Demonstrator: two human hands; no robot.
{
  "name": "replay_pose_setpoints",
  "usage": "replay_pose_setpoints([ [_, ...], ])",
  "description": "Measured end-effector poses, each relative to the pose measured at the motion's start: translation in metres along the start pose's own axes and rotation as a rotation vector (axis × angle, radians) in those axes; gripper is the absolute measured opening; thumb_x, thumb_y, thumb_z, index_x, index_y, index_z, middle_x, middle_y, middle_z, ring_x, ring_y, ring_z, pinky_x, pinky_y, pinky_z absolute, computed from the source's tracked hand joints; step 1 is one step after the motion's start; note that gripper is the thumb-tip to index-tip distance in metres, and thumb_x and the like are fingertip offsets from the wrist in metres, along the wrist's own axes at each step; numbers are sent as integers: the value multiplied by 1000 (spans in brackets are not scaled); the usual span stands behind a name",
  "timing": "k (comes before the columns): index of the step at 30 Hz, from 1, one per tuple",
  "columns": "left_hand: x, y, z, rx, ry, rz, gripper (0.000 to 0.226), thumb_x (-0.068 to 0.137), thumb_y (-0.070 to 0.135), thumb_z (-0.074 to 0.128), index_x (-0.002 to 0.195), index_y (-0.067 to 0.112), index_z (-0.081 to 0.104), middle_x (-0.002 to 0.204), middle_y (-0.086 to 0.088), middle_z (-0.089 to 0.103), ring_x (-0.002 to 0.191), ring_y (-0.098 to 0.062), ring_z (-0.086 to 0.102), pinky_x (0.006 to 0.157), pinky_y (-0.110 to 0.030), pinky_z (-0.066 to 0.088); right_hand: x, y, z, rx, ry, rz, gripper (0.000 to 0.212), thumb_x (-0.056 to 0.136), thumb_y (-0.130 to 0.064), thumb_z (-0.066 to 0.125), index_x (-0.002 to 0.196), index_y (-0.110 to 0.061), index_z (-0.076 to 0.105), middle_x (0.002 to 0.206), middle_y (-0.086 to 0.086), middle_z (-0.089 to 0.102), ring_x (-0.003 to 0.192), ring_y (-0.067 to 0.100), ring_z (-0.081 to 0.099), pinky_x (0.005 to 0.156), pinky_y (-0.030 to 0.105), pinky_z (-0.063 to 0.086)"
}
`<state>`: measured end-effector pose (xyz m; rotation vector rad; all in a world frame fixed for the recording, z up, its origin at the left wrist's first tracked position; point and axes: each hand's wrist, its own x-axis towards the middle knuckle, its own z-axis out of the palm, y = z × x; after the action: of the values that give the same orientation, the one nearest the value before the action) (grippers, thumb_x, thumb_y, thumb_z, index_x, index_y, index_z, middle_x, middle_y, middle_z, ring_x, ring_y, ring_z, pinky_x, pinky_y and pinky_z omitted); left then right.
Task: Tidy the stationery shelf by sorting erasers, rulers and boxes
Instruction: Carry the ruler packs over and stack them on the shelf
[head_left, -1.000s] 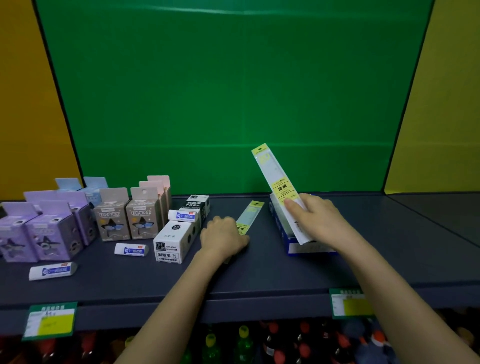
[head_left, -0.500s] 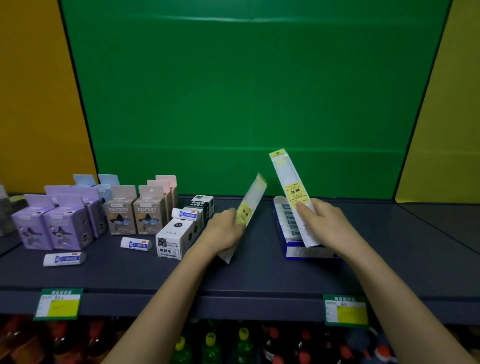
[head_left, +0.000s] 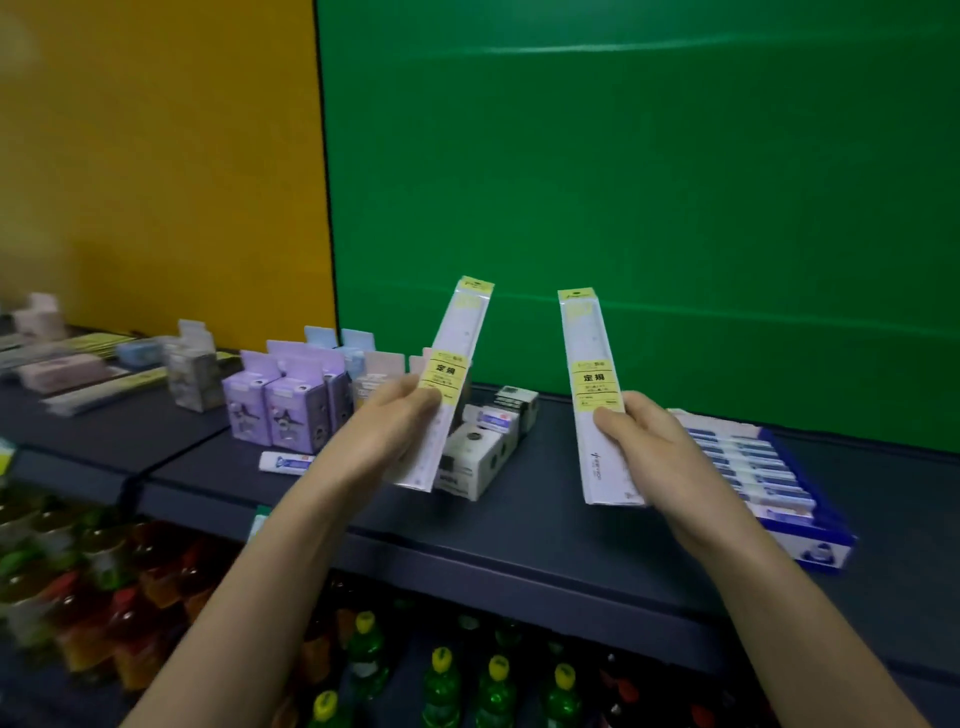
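two packaged rulers held up above the dark grey shelf (head_left: 545, 540), one in each hand.
the left hand (head_left: 387, 434) grips a long white ruler pack with a yellow label (head_left: 451, 384), tilted right; the right hand (head_left: 647, 447) grips a matching white ruler pack (head_left: 592, 395), near upright, beside the blue tray of erasers (head_left: 810, 535).

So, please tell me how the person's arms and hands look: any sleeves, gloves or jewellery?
Both forearms are bare to the frame's bottom edge, with no sleeves visible. The left hand and right hand wear no gloves; no watch, bracelet or ring shows.
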<state>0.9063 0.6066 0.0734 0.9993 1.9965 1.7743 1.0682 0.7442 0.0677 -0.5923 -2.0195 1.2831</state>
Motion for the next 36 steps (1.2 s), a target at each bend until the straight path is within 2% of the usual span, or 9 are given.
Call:
replay_pose_setpoints([
  [4,-5,-16,-65,3,135,3,22,92,17,44,76,20,59,86,2,63,84,-19,58,76,-29,41,4,-16,53,46,-123,-36,14,93,-28,47,98,-24,59,96,-3,70,86,12,67,83,38,51],
  [6,-11,-24,-102,11,150,13,15,86,23,52,76,18,62,85,-2,65,85,-21,58,77,-31,41,5,-26,84,83,-170,-56,14,94,-27,47,101,-24,59,97,-3,71,88,14,68,81,36,52],
  [9,-18,-35,-158,20,198,30,18,85,20,54,70,15,62,67,6,68,72,-16,58,68,-28,40,6,-42,135,144,-207,-72,15,93,-26,48,104,-23,58,96,-5,71,85,10,68,76,31,53],
  [13,-27,-49,-233,116,237,14,18,88,22,53,73,17,62,81,-4,64,78,-19,55,72,-32,36,9,-63,210,191,-242,-92,15,93,-22,50,103,-19,59,97,0,71,88,15,68,86,38,52],
  [17,-34,-69,-299,127,305,-15,26,91,20,49,68,20,60,53,11,65,52,-2,56,54,-23,38,10,-80,280,205,-248,-105,10,93,-24,49,94,-26,59,94,-4,70,87,13,67,87,36,51],
  [24,-15,-100,-383,284,325,-92,22,89,20,40,69,13,45,75,-13,44,64,-20,37,59,-32,22,25,-104,371,134,-255,-89,20,94,-30,47,109,-21,57,101,-6,69,92,10,66,84,33,51],
  [30,31,-125,-424,297,250,-112,30,91,15,37,63,14,46,72,-10,46,58,-17,36,54,-30,24,58,-114,426,6,-221,-74,25,95,-31,42,110,-19,58,110,2,68,97,15,65,88,40,52],
  [34,69,-133,-444,305,178,-85,31,91,14,42,62,18,52,72,-5,54,58,-11,46,51,-22,37,86,-115,453,1,-185,-74,21,97,-31,39,101,-20,56,102,-2,65,83,8,63,66,25,48],
  [36,91,-140,-451,328,134,-47,30,91,16,45,63,20,56,78,-4,54,61,-9,48,55,-24,36,100,-115,464,-28,-161,-67,21,97,-31,39,100,-20,56,91,-8,64,77,5,62,64,25,47],
])
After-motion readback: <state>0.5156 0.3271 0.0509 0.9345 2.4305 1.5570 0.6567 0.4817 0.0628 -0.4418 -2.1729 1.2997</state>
